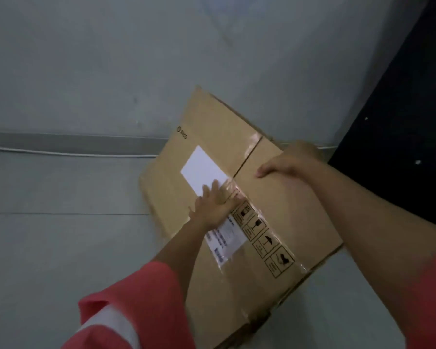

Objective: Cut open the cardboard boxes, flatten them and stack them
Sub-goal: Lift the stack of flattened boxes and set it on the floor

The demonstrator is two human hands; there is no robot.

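Observation:
A flattened brown cardboard box [282, 212] lies on the grey floor against the wall, on top of other flat cardboard whose edges show at its left side. It carries a white label, a shipping label, clear tape and black handling symbols. My left hand [215, 204] lies flat on the box's middle with fingers straight, over the white label's corner. My right hand [291, 161] curls over the box's far right edge and grips it.
A grey wall [111, 66] with a skirting strip and a white cable [68, 153] runs behind the box. A dark panel [408, 122] stands at the right. Bare grey floor [61, 248] stretches to the left.

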